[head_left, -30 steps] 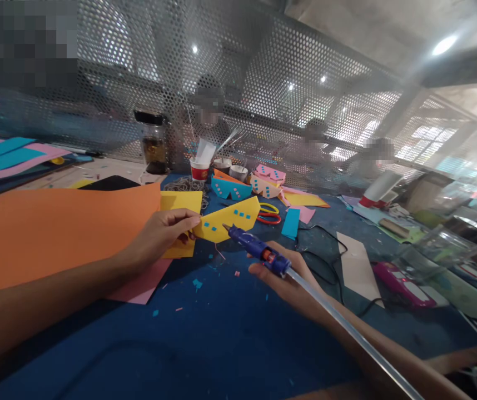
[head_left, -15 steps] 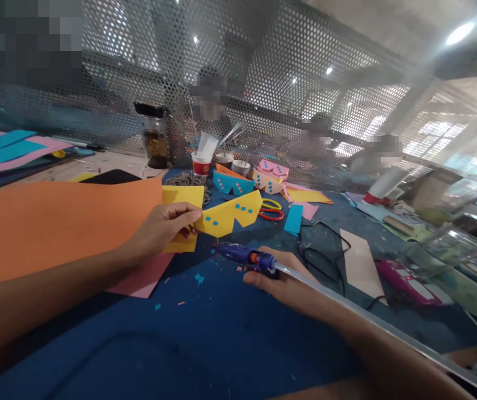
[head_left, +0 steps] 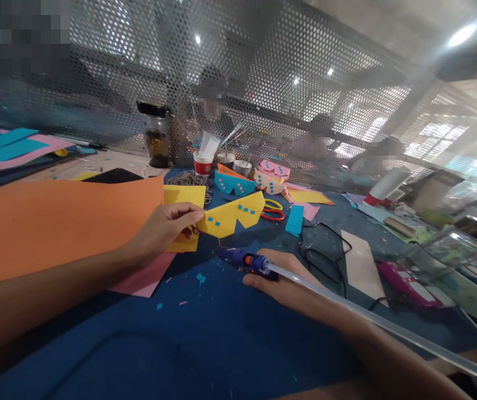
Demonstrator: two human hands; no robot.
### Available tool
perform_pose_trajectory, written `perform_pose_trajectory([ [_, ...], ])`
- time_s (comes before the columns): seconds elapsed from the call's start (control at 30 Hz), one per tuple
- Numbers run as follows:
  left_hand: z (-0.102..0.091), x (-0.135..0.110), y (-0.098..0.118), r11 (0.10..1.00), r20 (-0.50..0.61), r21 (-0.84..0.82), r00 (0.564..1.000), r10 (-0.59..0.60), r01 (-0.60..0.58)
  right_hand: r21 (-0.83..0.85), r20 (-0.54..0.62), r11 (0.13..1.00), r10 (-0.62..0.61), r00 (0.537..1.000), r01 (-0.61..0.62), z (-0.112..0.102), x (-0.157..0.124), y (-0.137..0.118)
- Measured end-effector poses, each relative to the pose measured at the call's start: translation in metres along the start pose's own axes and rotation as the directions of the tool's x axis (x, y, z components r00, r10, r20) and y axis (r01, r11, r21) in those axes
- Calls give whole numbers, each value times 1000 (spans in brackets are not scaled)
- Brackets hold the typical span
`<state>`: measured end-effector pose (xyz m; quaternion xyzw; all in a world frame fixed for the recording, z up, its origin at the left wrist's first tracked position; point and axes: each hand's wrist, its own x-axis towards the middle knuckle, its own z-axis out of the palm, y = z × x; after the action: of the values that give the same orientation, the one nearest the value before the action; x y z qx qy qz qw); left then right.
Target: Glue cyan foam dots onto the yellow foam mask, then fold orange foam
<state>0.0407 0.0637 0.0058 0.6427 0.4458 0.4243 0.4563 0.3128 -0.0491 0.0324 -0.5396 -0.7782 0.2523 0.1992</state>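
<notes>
Glue gun has dropped away from the yellow paper shape; a second ago its nozzle met the shape's lower edge, and now it lies low over the blue counter, nozzle pointing left and apart from the paper; that reads as a dab of glue just laid, though the spot itself is too small to see. A thin strand seems to hang below the shape. Right hand has its fingers wrapped tight round the gun, the clear glue stick trailing back along the forearm; left hand has hardly moved, fingers pinching the shape's left tip and holding it up above a yellow sheet.

An orange sheet and a pink sheet lie under the left arm; scissors and a blue strip sit just behind the shape; finished blue and pink shapes stand further back by a red cup. A black cable loops just right of the gun hand; paper scraps dot the counter; nothing lies between gun and shape.
</notes>
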Motion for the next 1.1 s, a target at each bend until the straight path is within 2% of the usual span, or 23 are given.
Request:
perform_pose_trajectory([
  [0.83,0,1,0,1000,20,5,1000,2,-2,-40,9,998,54,999,-53,4,3,1],
  [1.1,0,1,0,1000,10,23,1000,1,-1,39,-23,999,-3,1000,4,1,-3,1],
])
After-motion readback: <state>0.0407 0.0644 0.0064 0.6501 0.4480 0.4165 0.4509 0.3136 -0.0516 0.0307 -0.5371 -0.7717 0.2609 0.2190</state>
